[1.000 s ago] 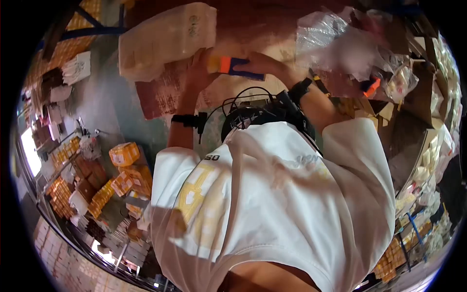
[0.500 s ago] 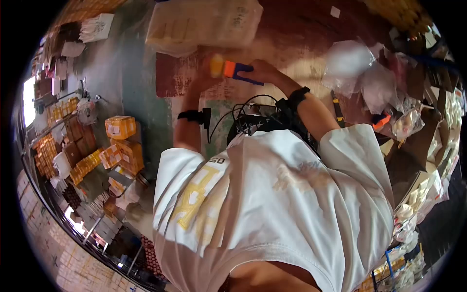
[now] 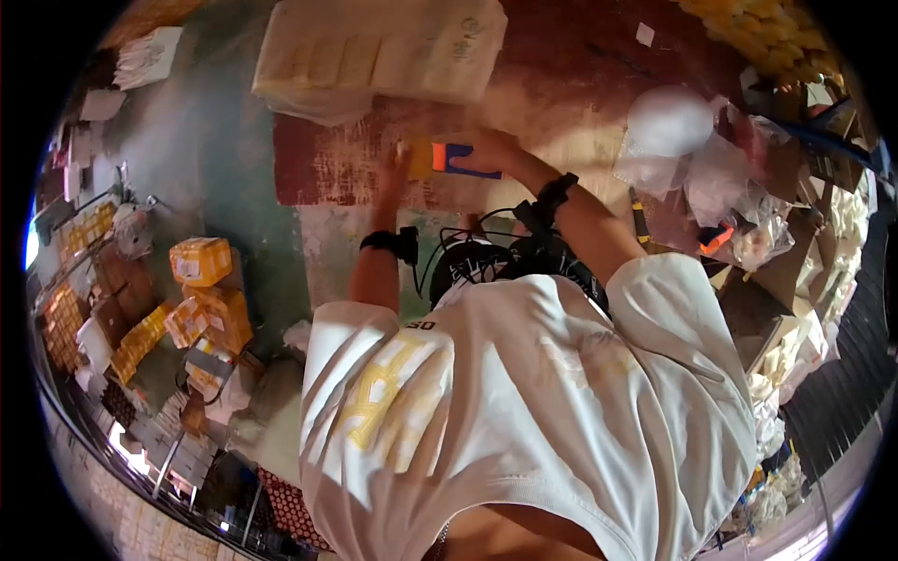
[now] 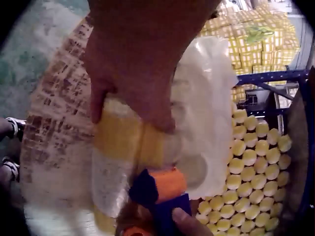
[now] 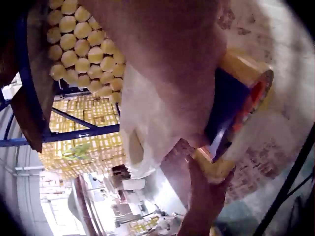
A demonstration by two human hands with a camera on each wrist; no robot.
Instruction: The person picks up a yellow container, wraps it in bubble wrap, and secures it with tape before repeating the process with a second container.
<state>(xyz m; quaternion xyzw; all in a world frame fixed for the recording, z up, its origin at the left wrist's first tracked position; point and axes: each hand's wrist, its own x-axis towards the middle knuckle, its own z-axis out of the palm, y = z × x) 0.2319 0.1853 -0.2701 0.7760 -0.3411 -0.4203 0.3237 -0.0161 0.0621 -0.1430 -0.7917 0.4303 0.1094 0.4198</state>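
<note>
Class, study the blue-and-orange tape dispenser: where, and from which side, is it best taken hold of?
Probably by the blue body of the tape dispenser, from the person's right, as the right hand holds it. Its flat blue side seats the thumb; the orange end points toward the left hand and the yellow-banded parcel, so is better kept free.

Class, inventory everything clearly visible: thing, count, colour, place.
Worn worktop: one, red/pale, centre
Oblong film-wrapped packet: one, clear/yellow, over worktop
Handheld tape dispenser: one, blue/orange, beside packet
Large plastic-wrapped parcel: one, whitish, worktop's far side
Crumpled plastic bags: several, clear, worktop's right
Slim tool: one, yellow/black, near bags
Boxy taped cartons: several, yellow, far left
Metal rack: count unclear, blue, beyond worktop
Round-ended items: many, yellow, beside rack
Short-sleeved shirt: one, white, lower centre
Left hand: one, bare, gripping packet
Right hand: one, bare, gripping dispenser
</note>
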